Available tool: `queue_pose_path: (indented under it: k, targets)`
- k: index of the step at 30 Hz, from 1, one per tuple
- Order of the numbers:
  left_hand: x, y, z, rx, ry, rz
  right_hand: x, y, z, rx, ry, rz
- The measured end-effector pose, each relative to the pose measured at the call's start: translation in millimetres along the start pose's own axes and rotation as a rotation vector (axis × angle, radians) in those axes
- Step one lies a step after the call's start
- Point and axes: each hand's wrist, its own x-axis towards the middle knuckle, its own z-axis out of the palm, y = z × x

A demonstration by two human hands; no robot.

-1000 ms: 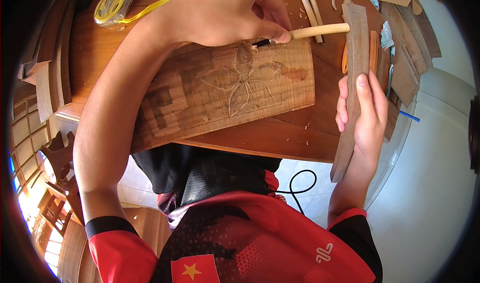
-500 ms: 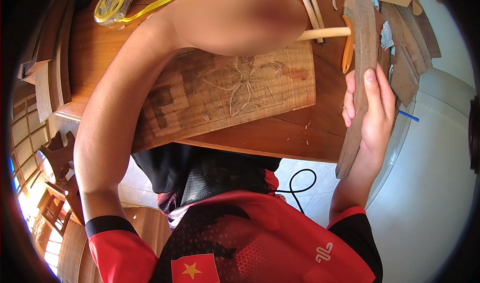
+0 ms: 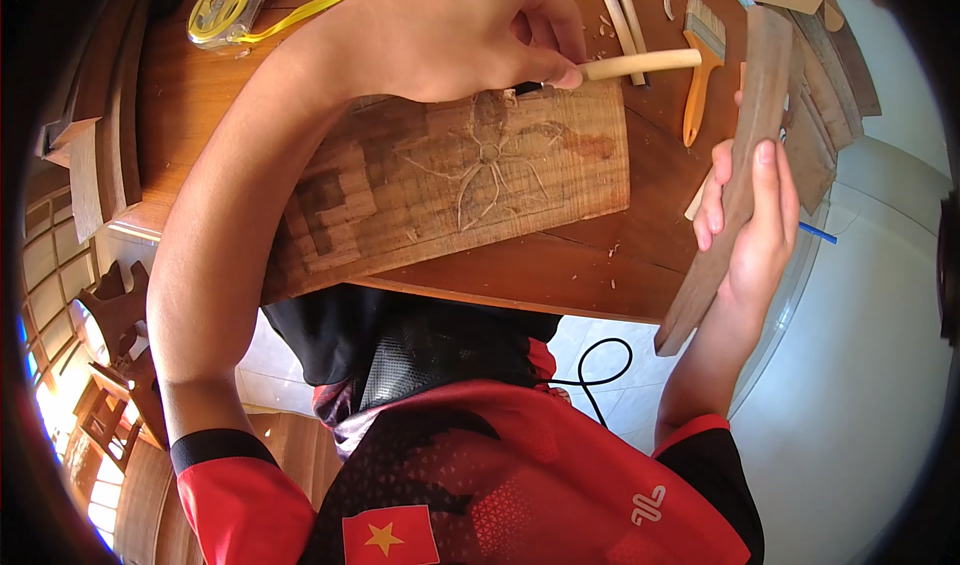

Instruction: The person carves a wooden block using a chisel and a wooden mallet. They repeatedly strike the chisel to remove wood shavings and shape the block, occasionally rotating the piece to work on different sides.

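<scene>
My left hand (image 3: 480, 45) grips a carving chisel by its pale wooden handle (image 3: 645, 63), with the dark tip at the upper edge of a wooden board (image 3: 570, 175). The board lies near the table's front edge and bears a carved flower outline with long petals. On the right, my right hand (image 3: 750, 225) is closed round a long, narrow wooden bar (image 3: 760, 80), held at a slant with its lower end toward me. Between the board and the bar lies a paintbrush (image 3: 697, 90) with an orange handle.
A yellow tape measure (image 3: 218, 10) lies at the back left of the table (image 3: 640, 265), and two more wooden-handled tools (image 3: 622, 30) lie at the back among shavings. Stacked wood pieces (image 3: 100, 165) stand at the left; further planks (image 3: 835, 75) lie at the right. A black cable loops below.
My right hand and the bar have moved to the right, the bar's top tilting rightward, uncovering the paintbrush. My left hand stays nearly in place on the chisel.
</scene>
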Motion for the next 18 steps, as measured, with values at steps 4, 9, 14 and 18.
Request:
queue_pose_path:
  k: [4, 9, 14, 18]
  targets:
    - [2, -9, 9, 0.065, 0.03, -0.032, -5, 5, 13, -0.035, -0.103, 0.064]
    - [2, -13, 10, 0.01, 0.036, 0.037, -1, 3, 13, -0.016, -0.076, 0.058]
    - [2, 2, -6, -0.05, -0.057, -0.041, 4, 0, 2, 0.067, -0.006, 0.011]
    - [-2, 2, -2, -0.005, -0.024, -0.028, -4, 6, 18, -0.012, -0.106, 0.113]
